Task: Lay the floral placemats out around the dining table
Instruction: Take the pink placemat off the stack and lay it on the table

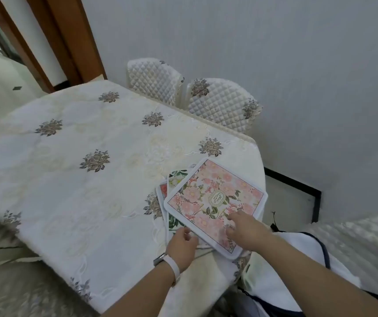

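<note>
— While we lean over the near right corner of the desk, how many placemats do we count?
— Three in a fanned stack: the pink floral placemat on top, a green-leaf placemat and a red-flower placemat peeking out beneath.
— And the top one's long axis?
— Tilted, running from near-right to far-left.
— Our hands?
— Our left hand pinches the stack's near edge; our right hand rests spread fingers on top, gripping nothing. Two quilted chairs stand beyond.
</note>
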### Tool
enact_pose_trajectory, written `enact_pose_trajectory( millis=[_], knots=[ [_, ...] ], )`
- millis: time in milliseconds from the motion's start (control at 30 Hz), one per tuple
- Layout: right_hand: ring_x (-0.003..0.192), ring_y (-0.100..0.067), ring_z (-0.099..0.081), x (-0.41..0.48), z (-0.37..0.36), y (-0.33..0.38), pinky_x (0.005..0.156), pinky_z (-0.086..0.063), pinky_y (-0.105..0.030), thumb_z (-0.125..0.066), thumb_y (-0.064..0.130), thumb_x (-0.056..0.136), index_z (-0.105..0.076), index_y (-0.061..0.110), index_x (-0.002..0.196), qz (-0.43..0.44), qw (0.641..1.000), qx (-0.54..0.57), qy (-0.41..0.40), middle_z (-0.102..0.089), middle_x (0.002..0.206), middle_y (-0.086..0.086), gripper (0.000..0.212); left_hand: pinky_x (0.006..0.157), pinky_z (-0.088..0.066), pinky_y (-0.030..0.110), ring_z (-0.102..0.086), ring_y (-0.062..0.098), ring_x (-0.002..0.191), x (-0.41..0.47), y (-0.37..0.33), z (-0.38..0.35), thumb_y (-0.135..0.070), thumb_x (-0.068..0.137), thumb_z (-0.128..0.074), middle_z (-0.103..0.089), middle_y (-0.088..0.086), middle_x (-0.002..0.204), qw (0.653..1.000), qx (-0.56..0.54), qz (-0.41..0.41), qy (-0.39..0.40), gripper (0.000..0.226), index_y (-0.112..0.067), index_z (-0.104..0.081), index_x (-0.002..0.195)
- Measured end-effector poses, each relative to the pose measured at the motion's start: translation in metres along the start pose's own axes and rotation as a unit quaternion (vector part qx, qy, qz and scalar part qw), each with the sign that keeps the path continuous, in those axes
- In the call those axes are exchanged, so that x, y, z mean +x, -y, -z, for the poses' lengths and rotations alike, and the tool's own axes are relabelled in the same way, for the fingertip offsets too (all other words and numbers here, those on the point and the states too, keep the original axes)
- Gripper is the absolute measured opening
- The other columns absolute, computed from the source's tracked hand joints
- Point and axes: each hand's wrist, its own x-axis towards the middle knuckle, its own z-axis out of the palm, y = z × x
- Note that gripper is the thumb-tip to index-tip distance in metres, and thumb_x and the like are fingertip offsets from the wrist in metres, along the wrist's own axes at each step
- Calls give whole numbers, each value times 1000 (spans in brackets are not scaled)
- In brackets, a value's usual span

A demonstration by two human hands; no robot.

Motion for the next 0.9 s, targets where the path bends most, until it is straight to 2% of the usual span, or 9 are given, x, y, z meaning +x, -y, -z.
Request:
enact_pose_trajectory(
  millis=[100, 200, 300, 400, 533, 600, 667, 767, 900],
  knots=[
    [118, -27, -49, 26, 2, -19, 96, -45, -43, -44, 39, 95, -46, 18, 138, 1, 1000, 23, 16, -49, 133, -6, 48, 48, -43, 20, -53, 14, 60, 18, -7, -11, -18, 93, -53, -57, -1, 77, 995, -77, 60, -31, 25, -13, -49, 117],
    [110, -27, -52, 49, 3, -28, 92, -47, -43, -44, 39, 95, -48, 15, 133, 3, 999, 35, 33, -50, 125, -8, 45, 59, -44, 28, -59, 18, 65, 28, -11, -17, -20, 91, -57, -63, 3, 82, 984, -129, 111, -54, 33, -9, -48, 121],
    [102, -28, -52, 76, 3, -40, 87, -47, -41, -43, 38, 94, -51, 16, 122, 20, 998, 44, 26, -50, 117, -7, 36, 60, -46, 28, -62, 18, 63, 39, -16, -26, -17, 89, -57, -66, 6, 82, 970, -167, 151, -96, 27, -14, -46, 113],
    [102, -28, -47, 100, 9, -46, 86, -45, -39, -48, 33, 92, -49, 19, 107, 30, 998, 46, 27, -44, 107, -4, 21, 62, -52, 33, -60, 24, 61, 49, -20, -33, -12, 86, -57, -67, 12, 79, 952, -211, 187, -123, 26, -8, -53, 112],
    [117, -28, -44, 127, 19, -51, 89, -43, -39, -53, 37, 90, -50, 16, 129, 35, 998, 47, -6, -45, 126, -8, 44, 55, -50, 32, -55, 23, 51, 64, -15, -35, -9, 82, -58, -62, 12, 65, 939, -227, 215, -144, 21, -3, -60, 102],
    [115, -26, -43, 138, 24, -54, 86, -42, -38, -54, 37, 89, -52, 16, 124, 36, 998, 44, -15, -46, 124, -7, 41, 62, -54, 40, -56, 24, 55, 69, -13, -37, -10, 82, -60, -61, 11, 64, 938, -217, 222, -152, 9, -3, -62, 86],
    [112, -26, -44, 147, 28, -57, 82, -42, -37, -55, 37, 87, -54, 17, 117, 40, 998, 45, -22, -46, 121, -5, 36, 70, -56, 45, -56, 25, 59, 71, -13, -40, -11, 82, -61, -60, 12, 65, 940, -204, 226, -153, 7, -5, -60, 80],
    [113, -28, -43, 161, 33, -64, 86, -43, -38, -56, 38, 86, -53, 15, 118, 39, 998, 36, -32, -45, 124, -8, 40, 70, -55, 43, -58, 27, 63, 69, -20, -46, -12, 82, -61, -63, 9, 70, 946, -169, 219, -168, 5, -8, -59, 82],
    [118, -30, -42, 173, 39, -73, 92, -42, -42, -63, 41, 80, -45, 14, 129, 15, 997, 40, -58, -42, 129, -9, 58, 54, -46, 26, -63, 22, 69, 64, -28, -52, -10, 86, -61, -67, 9, 84, 956, -138, 197, -166, 5, -11, -60, 91]
  ],
)
